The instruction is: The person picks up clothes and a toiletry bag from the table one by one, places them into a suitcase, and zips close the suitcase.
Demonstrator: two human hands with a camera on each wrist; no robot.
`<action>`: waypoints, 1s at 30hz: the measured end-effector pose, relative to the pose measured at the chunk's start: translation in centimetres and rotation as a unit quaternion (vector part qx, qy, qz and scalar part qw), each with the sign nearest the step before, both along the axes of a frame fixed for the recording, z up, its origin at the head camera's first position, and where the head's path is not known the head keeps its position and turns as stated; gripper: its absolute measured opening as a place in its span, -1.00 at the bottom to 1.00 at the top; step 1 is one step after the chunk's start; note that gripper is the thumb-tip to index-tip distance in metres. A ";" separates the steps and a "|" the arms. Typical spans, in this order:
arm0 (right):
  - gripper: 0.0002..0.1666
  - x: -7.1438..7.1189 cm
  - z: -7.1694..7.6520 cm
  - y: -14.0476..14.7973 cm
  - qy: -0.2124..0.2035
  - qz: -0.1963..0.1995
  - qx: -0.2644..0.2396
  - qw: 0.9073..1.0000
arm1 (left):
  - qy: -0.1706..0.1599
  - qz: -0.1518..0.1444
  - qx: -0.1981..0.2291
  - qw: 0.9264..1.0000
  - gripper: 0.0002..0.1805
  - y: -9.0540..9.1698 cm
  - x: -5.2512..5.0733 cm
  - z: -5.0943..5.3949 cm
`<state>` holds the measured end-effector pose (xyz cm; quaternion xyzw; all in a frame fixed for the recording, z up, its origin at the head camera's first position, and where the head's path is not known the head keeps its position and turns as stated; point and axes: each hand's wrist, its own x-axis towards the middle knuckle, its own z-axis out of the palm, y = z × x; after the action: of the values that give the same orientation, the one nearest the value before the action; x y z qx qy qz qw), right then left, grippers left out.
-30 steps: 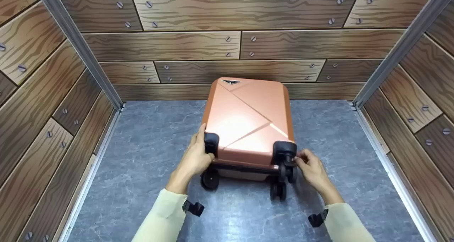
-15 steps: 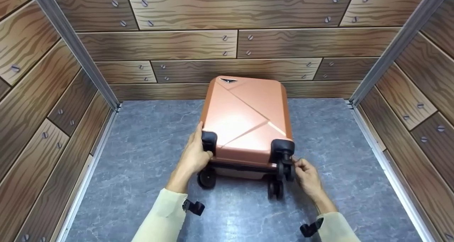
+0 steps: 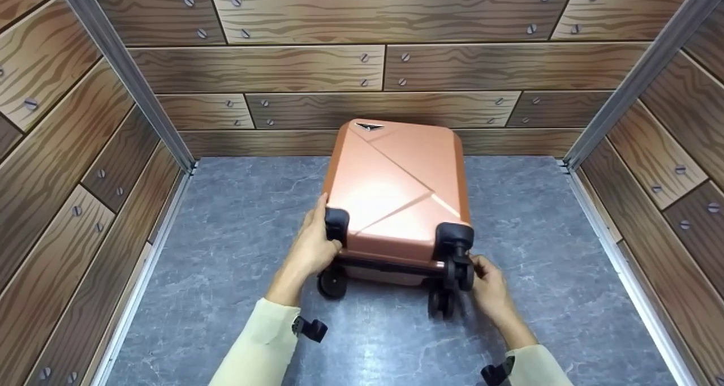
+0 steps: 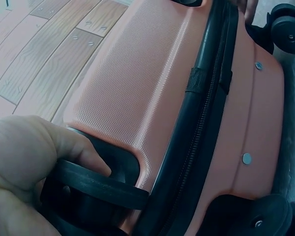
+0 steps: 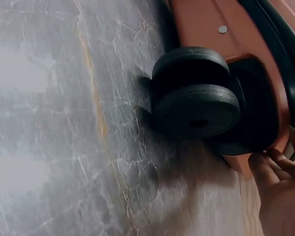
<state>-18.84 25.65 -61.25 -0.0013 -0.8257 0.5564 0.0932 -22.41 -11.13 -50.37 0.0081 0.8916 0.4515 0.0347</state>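
A copper-coloured hard-shell suitcase (image 3: 396, 188) lies on its side face down, its several black wheels pointing towards me. At its near left corner my left hand (image 3: 308, 250) grips the suitcase, the thumb bent around a black wheel (image 4: 98, 182) in the left wrist view. A black zipper (image 4: 204, 113) runs along the seam between the shell halves. My right hand (image 3: 492, 290) is at the near right corner, beside the twin wheel (image 5: 196, 110). Its fingertips pinch at the seam, where a small shiny bit like a zipper pull (image 5: 294, 130) shows; the fingers partly hide it.
Grey marbled flooring (image 3: 243, 216) surrounds the suitcase. Behind it stands a wood-patterned wall (image 3: 317, 69), with similar panels (image 3: 107, 176) on the left and more panels (image 3: 656, 165) on the right. Metal strips (image 3: 633, 284) edge the floor.
My right hand has shifted slightly down and inward along the suitcase's near right corner. The left hand keeps its grip, and the suitcase stays in place.
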 end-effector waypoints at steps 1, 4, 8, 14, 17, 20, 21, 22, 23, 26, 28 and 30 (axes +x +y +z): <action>-0.88 -0.1 0.0 0.0 -0.004 -0.007 0.005 1.000 | -0.002 -0.001 -0.001 1.000 0.18 0.0 0.0 0.0; -0.92 -0.1 0.1 -0.1 -0.007 -0.023 0.042 0.999 | -0.004 0.001 -0.002 1.000 0.19 0.0 0.1 0.1; -0.86 -0.2 0.2 -0.3 0.005 -0.040 0.108 0.993 | -0.006 0.004 0.003 1.000 0.19 0.1 0.0 0.1; -0.71 0.3 -0.1 -0.2 0.016 -0.036 0.056 0.998 | -0.004 0.004 0.002 1.000 0.18 0.1 0.1 -0.2; -0.70 0.6 -0.4 -0.2 0.034 -0.008 -0.009 0.999 | 0.000 0.006 -0.005 1.000 0.17 -0.1 0.1 -0.4; -0.70 0.9 -0.7 -0.3 0.056 0.026 -0.051 0.997 | 0.004 0.013 -0.008 1.000 0.17 -0.4 0.1 -0.5; -0.71 0.9 -0.8 -0.3 0.061 0.038 -0.059 0.996 | 0.007 0.014 -0.006 1.000 0.17 -0.5 0.1 -0.6; -0.71 0.9 -0.8 -0.4 0.064 0.047 -0.064 0.995 | 0.008 0.016 -0.002 1.000 0.16 -0.6 0.1 -0.5; -0.72 0.9 -0.8 -0.4 0.066 0.054 -0.065 0.994 | 0.010 0.016 0.002 1.000 0.16 -0.6 0.1 -0.5; -0.73 0.9 -0.5 -0.6 0.050 0.042 -0.037 0.997 | 0.008 0.011 0.017 1.000 0.17 -0.6 0.0 -0.4; -0.75 0.9 -0.2 -0.7 0.025 0.028 0.000 0.999 | 0.009 0.006 0.023 1.000 0.17 -0.6 0.0 -0.3; -0.79 0.9 0.1 -0.6 0.001 0.011 0.038 0.999 | 0.007 -0.001 0.022 1.000 0.17 -0.6 -0.1 -0.2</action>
<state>-17.90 25.01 -61.18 0.0118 -0.8459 0.5259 0.0880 -22.54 -11.69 -50.59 0.0125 0.8818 0.4706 0.0290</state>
